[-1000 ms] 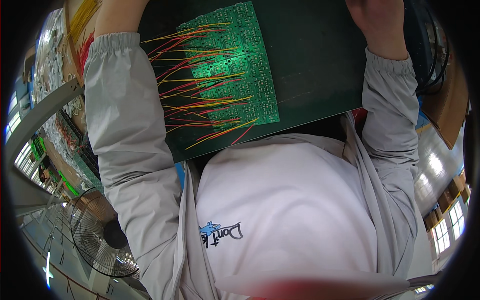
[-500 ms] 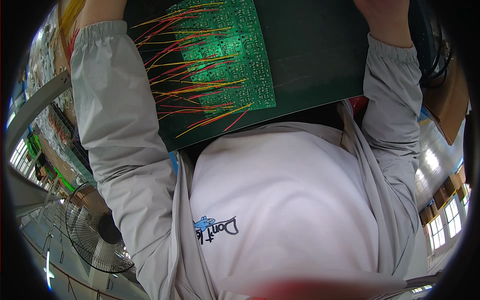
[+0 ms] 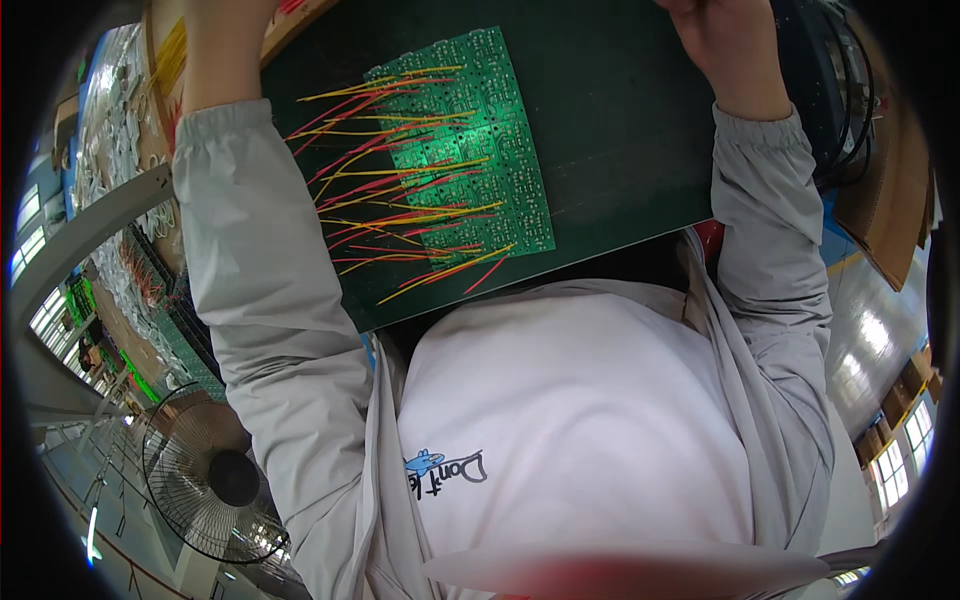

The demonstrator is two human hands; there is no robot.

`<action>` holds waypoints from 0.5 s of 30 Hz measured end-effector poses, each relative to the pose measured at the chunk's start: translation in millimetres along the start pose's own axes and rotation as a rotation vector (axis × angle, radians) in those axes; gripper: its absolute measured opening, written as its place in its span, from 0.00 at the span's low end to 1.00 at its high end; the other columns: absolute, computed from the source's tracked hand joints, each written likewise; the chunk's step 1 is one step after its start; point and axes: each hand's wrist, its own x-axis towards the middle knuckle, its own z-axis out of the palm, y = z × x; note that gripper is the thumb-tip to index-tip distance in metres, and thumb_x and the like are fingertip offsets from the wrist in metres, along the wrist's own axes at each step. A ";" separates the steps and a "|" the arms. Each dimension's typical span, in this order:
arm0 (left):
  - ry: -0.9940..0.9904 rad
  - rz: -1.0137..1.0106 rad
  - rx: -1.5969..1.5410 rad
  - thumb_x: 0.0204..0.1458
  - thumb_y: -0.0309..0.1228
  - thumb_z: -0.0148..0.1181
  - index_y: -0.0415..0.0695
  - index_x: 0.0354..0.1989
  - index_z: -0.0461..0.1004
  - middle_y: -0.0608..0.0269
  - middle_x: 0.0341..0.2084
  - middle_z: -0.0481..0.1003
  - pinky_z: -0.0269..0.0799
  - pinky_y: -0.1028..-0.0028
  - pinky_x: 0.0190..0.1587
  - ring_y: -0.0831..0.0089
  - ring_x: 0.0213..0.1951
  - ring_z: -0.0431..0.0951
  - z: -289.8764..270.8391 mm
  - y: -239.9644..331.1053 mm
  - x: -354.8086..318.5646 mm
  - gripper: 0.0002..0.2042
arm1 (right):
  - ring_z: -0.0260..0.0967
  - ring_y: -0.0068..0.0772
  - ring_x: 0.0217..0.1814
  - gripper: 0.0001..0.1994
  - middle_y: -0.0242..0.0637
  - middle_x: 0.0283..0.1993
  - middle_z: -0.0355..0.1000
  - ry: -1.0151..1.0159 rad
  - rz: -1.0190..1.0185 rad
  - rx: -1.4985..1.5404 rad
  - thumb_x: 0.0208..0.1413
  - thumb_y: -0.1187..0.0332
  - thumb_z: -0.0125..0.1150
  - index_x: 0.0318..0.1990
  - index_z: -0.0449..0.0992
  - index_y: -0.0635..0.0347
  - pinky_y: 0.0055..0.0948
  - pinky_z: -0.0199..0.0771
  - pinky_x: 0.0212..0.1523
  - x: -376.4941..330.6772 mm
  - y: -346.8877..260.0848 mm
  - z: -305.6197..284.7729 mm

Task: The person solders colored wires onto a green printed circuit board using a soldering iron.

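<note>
The work in hand appeared to be on a green circuit board (image 3: 470,150) that lay on a dark green mat (image 3: 620,130) covering the tabletop, just in front of the person's chest, with many thin red and yellow wires (image 3: 400,200) fanning out from its left half toward the left sleeve (image 3: 270,300). To handle such a board well, a judgement from this view alone, the loose wires would want to be kept from snagging on the grey cuffs, and the board held by its edges and kept flat on the mat, since the leads looked springy and easily bent. Both arms reached forward and up out of the frame. The left forearm (image 3: 215,50) rose bare from the grey cuff along the mat's left edge, and the hand itself was cut off by the top of the picture, so whether its grip was open or closed could not be seen at all. The right hand (image 3: 725,45) showed only its back and wrist at the mat's far right side, well apart from the board; its fingers were out of sight, so its grip could not be told either. A standing fan (image 3: 210,480) stood low to the left, and black cables (image 3: 850,90) hung to the right.
</note>
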 end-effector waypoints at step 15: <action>0.238 -0.153 -0.061 0.58 0.28 0.63 0.38 0.44 0.78 0.62 0.31 0.77 0.65 0.80 0.38 0.81 0.33 0.71 -17.9 10.7 2.6 0.09 | 0.59 0.14 0.20 0.07 0.25 0.23 0.64 0.107 0.096 -0.016 0.53 0.74 0.61 0.31 0.67 0.55 0.15 0.58 0.22 -4.1 -15.3 3.8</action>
